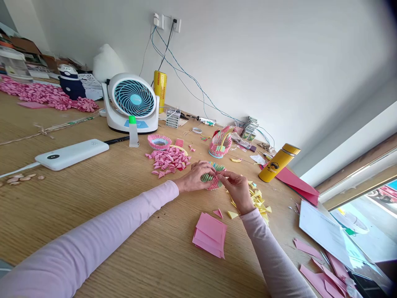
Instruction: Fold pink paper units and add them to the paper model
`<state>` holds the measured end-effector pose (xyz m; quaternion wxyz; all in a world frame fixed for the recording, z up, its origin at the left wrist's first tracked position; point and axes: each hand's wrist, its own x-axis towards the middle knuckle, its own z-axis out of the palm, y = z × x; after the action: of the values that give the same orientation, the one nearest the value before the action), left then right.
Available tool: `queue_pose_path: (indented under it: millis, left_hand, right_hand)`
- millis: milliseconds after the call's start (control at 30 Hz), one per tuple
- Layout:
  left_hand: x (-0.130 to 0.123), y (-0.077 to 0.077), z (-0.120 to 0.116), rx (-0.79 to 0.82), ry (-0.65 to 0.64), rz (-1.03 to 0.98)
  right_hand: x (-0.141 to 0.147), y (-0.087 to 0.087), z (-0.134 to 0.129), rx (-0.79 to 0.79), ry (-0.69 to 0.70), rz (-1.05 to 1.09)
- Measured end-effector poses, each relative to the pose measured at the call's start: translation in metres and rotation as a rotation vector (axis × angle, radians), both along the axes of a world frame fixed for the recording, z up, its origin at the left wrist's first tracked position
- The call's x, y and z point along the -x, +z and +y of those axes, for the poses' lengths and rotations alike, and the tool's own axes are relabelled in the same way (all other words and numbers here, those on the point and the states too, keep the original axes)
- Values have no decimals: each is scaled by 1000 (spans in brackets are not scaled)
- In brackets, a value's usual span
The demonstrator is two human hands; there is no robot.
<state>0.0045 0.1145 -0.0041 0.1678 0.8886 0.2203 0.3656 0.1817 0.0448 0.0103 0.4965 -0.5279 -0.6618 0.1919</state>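
Observation:
A small round basket of folded paper pieces (214,187), pink below with green and yellow points round its rim, is held just above the table. My left hand (197,176) is closed around its left side and rim. The fingertips of my right hand (238,189) pinch at its right edge; what lies between them is too small to make out. Loose yellow folded triangles (257,198) lie beside and behind my right wrist. Nearer me are a stack of pink paper rectangles (210,235) and a single pink triangle (218,213).
Beyond my left hand is a heap of pink folded pieces (169,160), with a round paper bowl (159,142) behind. A handled paper basket (220,142), white fan (133,99), glue bottle (133,134), power bank (72,154) and tilted yellow flask (279,163) stand around.

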Motion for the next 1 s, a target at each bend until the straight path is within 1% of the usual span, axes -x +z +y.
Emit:
queue_pose_path:
  millis: [167, 433, 667, 767, 867, 1000]
  left_hand:
    - [0, -1, 1, 2, 1, 2]
    - [0, -3, 0, -4, -1, -17]
    - [1, -3, -1, -5, 45, 7]
    - [1, -1, -3, -6, 31, 14]
    - [1, 2, -5, -23, 8, 24]
    - [2, 4, -6, -73, -7, 51]
  right_hand:
    - [1, 2, -2, -12, 12, -36]
    - [-1, 5, -2, 20, 16, -103]
    - [0, 6, -4, 16, 33, -98]
    - [1, 5, -4, 7, 21, -65]
    - [0, 6, -3, 1, -18, 40]
    - [-8, 15, -4, -9, -34, 179]
